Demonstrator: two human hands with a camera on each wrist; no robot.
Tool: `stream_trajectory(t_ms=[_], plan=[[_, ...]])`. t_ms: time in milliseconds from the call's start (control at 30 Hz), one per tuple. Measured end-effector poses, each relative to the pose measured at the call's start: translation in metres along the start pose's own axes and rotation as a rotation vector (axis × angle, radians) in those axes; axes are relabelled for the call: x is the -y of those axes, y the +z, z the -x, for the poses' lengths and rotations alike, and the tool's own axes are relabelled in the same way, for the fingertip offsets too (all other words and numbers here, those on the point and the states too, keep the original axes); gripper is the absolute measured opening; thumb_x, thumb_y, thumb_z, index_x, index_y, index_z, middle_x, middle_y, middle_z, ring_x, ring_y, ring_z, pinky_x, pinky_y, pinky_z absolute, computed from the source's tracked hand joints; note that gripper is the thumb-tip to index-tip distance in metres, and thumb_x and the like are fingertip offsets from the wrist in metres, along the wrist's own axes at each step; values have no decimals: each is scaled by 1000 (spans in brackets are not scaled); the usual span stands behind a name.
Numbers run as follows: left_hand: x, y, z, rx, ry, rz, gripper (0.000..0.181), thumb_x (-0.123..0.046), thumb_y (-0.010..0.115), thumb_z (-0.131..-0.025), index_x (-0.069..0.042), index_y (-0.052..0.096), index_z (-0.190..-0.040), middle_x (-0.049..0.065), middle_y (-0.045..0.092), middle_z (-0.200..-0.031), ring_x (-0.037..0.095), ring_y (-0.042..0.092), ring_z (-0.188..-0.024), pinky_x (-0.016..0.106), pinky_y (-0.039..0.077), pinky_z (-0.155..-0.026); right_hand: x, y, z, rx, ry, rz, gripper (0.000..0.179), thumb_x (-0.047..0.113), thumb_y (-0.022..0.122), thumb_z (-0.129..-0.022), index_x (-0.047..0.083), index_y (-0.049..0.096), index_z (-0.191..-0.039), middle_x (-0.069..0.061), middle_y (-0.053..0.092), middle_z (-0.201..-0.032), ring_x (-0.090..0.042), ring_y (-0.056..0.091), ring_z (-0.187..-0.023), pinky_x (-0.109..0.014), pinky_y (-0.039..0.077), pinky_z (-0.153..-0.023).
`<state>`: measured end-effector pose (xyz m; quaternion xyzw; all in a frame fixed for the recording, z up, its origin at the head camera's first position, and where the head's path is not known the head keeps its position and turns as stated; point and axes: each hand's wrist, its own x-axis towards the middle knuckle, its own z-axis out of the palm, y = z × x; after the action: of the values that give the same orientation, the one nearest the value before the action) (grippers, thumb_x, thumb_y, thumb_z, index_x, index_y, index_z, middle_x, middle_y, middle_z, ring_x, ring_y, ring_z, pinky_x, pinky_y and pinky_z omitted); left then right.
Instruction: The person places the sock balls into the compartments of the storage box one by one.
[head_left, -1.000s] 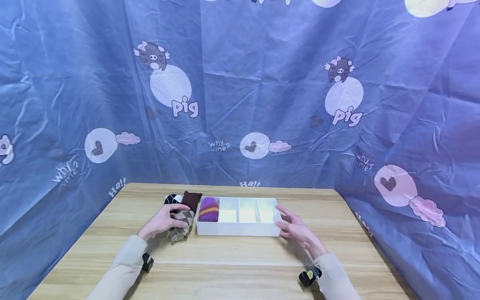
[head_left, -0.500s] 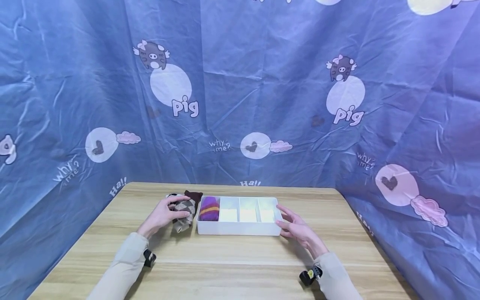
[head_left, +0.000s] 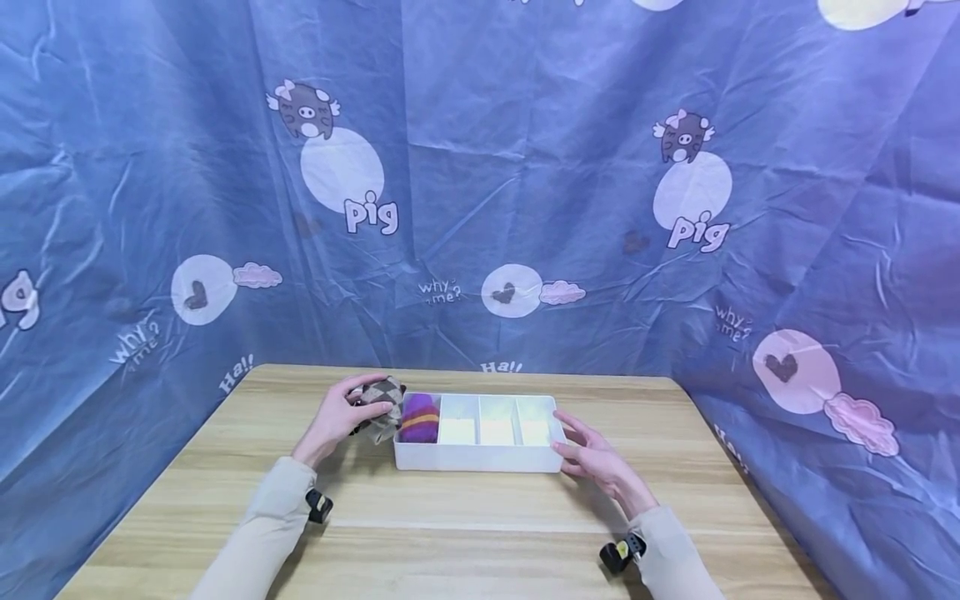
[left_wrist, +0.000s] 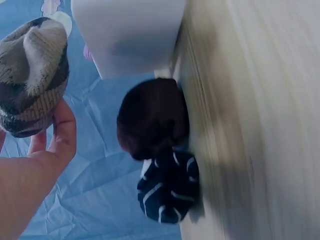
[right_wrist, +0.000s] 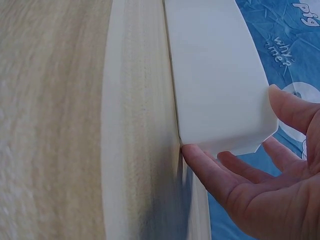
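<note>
My left hand (head_left: 333, 421) grips a rolled grey-and-beige argyle sock (head_left: 386, 393), raised off the table just left of the white box (head_left: 480, 458). In the left wrist view the fingers curl under the knit sock bundle (left_wrist: 35, 75). The box has a row of compartments; its leftmost one holds a purple sock bundle (head_left: 420, 419) with a yellow-orange stripe. My right hand (head_left: 600, 467) holds the box's right end, thumb (right_wrist: 287, 102) at the upper edge and fingertips against the end wall. Below the argyle sock lie a dark brown bundle (left_wrist: 150, 117) and a black bundle with white lines (left_wrist: 170, 192).
The wooden table (head_left: 480, 533) carries the box near its back edge. Blue printed cloth (head_left: 465, 208) hangs behind and at both sides. The compartments right of the purple sock are empty.
The left hand has lifted the argyle sock off the table and moved it up and right towards the box's left end. The right hand stays at the box.
</note>
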<state>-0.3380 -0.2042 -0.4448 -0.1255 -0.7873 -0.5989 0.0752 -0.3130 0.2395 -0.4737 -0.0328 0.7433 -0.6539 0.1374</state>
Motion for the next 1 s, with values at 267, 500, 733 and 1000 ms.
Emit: stream_trajectory(t_ms=[267, 500, 733, 1000], plan=[[-6, 20, -6, -56, -41, 59, 61, -17, 84, -77, -14, 61, -133, 21, 62, -126, 12, 64, -97, 24, 54, -78, 0, 0, 0, 2, 6, -11, 70, 11, 63, -95, 17, 27, -155, -28, 20, -157, -18, 60, -100, -28, 54, -77], [-9, 32, -12, -78, -50, 79, 61, -16, 82, -79, -14, 59, -135, 24, 65, -121, 12, 64, -94, 24, 54, -76, 0, 1, 1, 4, 1, -11, 70, 10, 62, -95, 17, 27, -156, -28, 20, -157, -17, 60, -98, -27, 54, -75], [-15, 45, -13, -101, -22, 150, 57, -13, 83, -78, -14, 62, -131, 22, 66, -120, 8, 67, -90, 24, 56, -76, 0, 1, 2, 11, 5, -7, 71, 11, 63, -95, 17, 26, -156, -28, 20, -157, -17, 60, -98, -27, 54, -77], [-21, 64, -16, -19, -25, 238, 57, -10, 81, -79, -14, 60, -132, 25, 65, -120, 18, 68, -96, 32, 58, -78, 1, 0, 1, 0, 4, -3, 71, 11, 62, -95, 17, 26, -156, -28, 20, -157, -18, 61, -99, -30, 54, -78]])
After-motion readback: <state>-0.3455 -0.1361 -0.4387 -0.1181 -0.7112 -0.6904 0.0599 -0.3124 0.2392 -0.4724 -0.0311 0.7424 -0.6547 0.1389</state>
